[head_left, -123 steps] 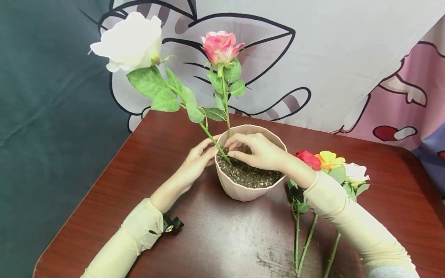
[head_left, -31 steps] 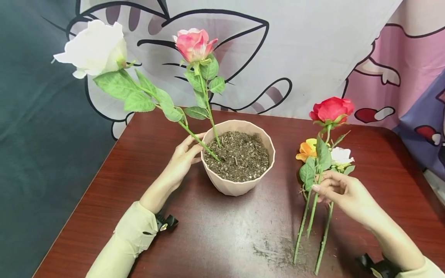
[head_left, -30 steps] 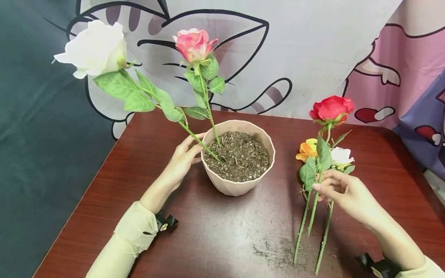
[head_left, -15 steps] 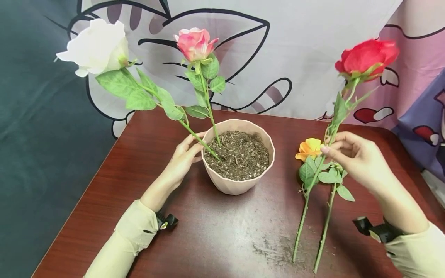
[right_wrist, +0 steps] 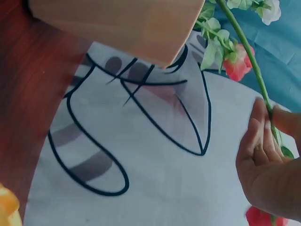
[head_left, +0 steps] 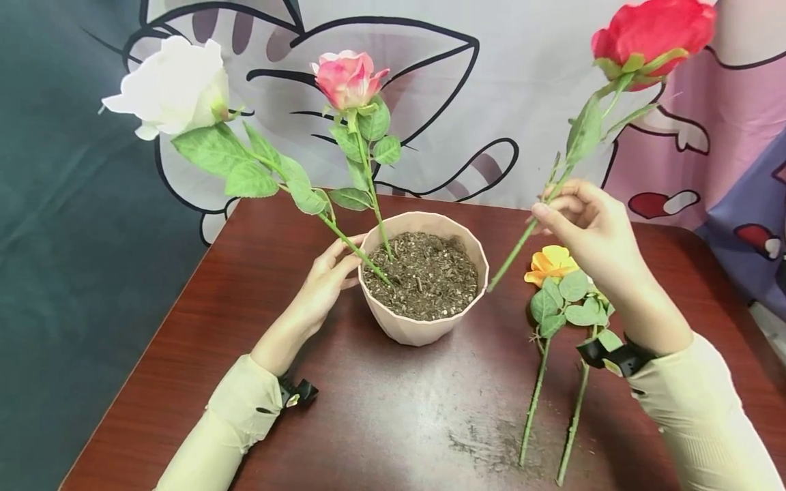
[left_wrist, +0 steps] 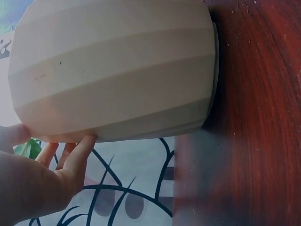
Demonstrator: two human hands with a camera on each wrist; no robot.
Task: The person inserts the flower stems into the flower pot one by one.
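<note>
My right hand [head_left: 592, 228] pinches the green stem of a red rose [head_left: 653, 41] between thumb and fingers. The rose slants, its bloom up at the right and its stem's lower end beside the right rim of the pale pink flowerpot [head_left: 408, 331]. In the right wrist view the stem [right_wrist: 249, 54] runs up out of the fingers, with the pot's side [right_wrist: 127, 23] to the left. My left hand [head_left: 319, 283] rests its fingers against the pot's left side. A white rose [head_left: 175, 88] and a pink rose [head_left: 348, 80] stand in the soil [head_left: 430, 279], both leaning left.
On the table [head_left: 381, 423] at the right lie a yellow-orange rose [head_left: 549, 262] and another stem [head_left: 574, 426], its bloom hidden behind my right hand and wrist. Loose soil [head_left: 491, 436] is scattered in front. A cartoon-cat curtain [head_left: 552, 136] hangs behind the table.
My right hand has left the pot, picked up the red rose from the flowers at the right, raised it and carried it left toward the pot. My left hand stays at the pot.
</note>
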